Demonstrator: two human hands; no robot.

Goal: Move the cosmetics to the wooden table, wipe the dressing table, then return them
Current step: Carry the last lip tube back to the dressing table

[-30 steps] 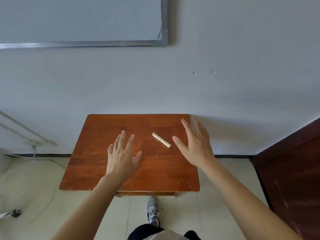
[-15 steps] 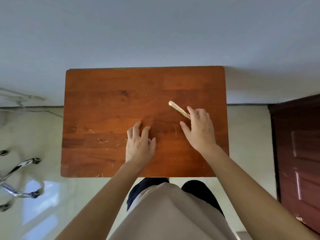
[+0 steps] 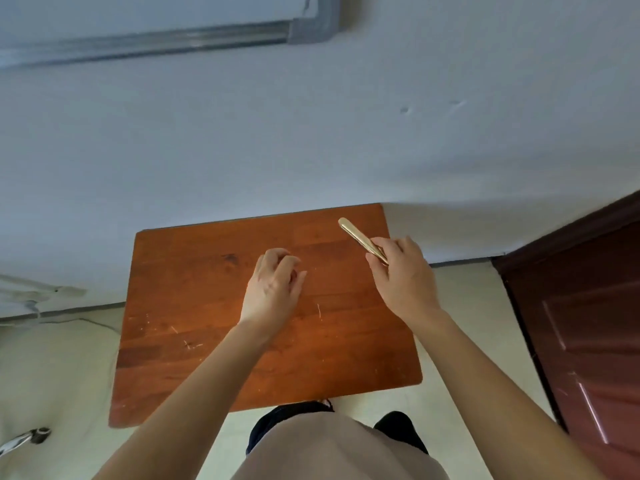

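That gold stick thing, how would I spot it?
Find the reddish wooden table against the pale wall. Above its far right corner, the right hand grips a slim gold tube; it is the only shiny metallic item there.

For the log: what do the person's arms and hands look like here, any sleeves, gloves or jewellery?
Both arms are bare up to the frame edge, with no sleeves in view. The left hand and right hand wear no gloves; no rings, watch or bracelets show on either.
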